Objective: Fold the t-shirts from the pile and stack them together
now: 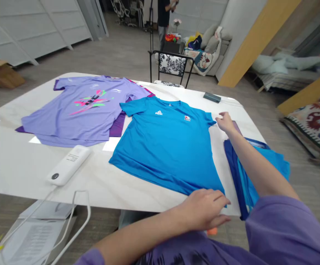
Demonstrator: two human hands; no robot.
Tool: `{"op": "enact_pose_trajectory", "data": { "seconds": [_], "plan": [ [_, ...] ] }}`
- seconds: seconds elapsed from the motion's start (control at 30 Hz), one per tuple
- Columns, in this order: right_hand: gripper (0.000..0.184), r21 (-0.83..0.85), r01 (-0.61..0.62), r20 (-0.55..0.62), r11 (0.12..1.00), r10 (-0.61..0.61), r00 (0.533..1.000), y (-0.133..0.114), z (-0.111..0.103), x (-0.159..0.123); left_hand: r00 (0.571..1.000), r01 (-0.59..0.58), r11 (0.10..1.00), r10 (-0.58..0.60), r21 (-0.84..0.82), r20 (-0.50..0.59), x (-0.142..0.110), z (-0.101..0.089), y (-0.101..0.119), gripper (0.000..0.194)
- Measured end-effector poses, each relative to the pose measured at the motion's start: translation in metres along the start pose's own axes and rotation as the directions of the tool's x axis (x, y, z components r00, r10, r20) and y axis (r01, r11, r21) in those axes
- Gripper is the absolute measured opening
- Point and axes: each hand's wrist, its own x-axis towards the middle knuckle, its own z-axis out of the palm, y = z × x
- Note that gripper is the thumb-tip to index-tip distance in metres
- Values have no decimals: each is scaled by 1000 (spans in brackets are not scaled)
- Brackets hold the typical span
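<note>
Head view showed the blue shirt (165, 147) leftward of both hands, its length running away from the left hand (205, 209), part-open at the hem, gripping nothing visibly; the right hand (225, 122), half-curled, was nearest the sleeve (209, 118), hold impossible to tell.

One head-worn view, facing forward and down across the table (11, 158).
It looks from above the near edge, with the blue shirt (165, 143) close in the middle and the chair (172, 64) farther off.
</note>
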Motion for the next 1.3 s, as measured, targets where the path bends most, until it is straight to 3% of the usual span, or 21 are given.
{"op": "enact_pose_trajectory", "data": {
  "seconds": [0.07, 0.13, 0.2, 0.27, 0.33, 0.43, 0.57, 0.67, 0.77, 0.93, 1.1, 1.2, 1.3],
  "plan": [
    [28, -135, 143, 24, 981, -141, 990, 2, -24, -41, 999, 39, 999, -39, -24, -1, -12, -18, -12, 35],
    [28, -167, 291, 226, 942, -250, 941, -3, -43, -103, 979, 195, 980, -193, 24, -68, -43, -47, -40, 32],
    [32, -88, 391, 485, 916, -304, 820, -11, -58, -177, 928, 361, 923, -342, 133, -147, -91, -81, -78, 41],
    [36, -55, 469, 626, 881, -335, 704, -18, -67, -251, 874, 484, 835, -448, 262, -187, -144, -110, -114, 52],
    [41, -68, 533, 675, 843, -354, 647, -20, -70, -311, 836, 548, 766, -519, 336, -178, -191, -131, -138, 53],
    [42, -115, 593, 666, 797, -381, 641, -10, -68, -365, 805, 587, 706, -559, 396, -197, -236, -144, -145, 43],
    [20, -186, 614, 638, 767, -381, 669, 10, -69, -387, 793, 606, 657, -548, 449, -267, -257, -137, -127, 29],
    [21, -204, 604, 632, 771, -368, 683, 13, -77, -390, 787, 617, 643, -525, 454, -324, -266, -130, -117, 27],
    [21, -208, 562, 605, 801, -346, 717, 7, -83, -395, 748, 663, 613, -538, 430, -388, -274, -125, -111, 36],
    [48, -246, 529, 602, 812, -300, 740, 4, -85, -405, 687, 726, 553, -615, 410, -387, -286, -124, -99, 35],
    [50, -306, 518, 591, 799, -267, 762, 10, -94, -407, 662, 750, 536, -611, 387, -435, -294, -124, -96, 39],
    [46, -343, 488, 547, 802, -252, 798, 11, -91, -405, 578, 816, 474, -651, 331, -492, -293, -124, -105, 51],
    [43, -353, 474, 510, 807, -258, 820, 16, -84, -406, 428, 903, 359, -712, 235, -556, -290, -124, -114, 67]
  ]
}}
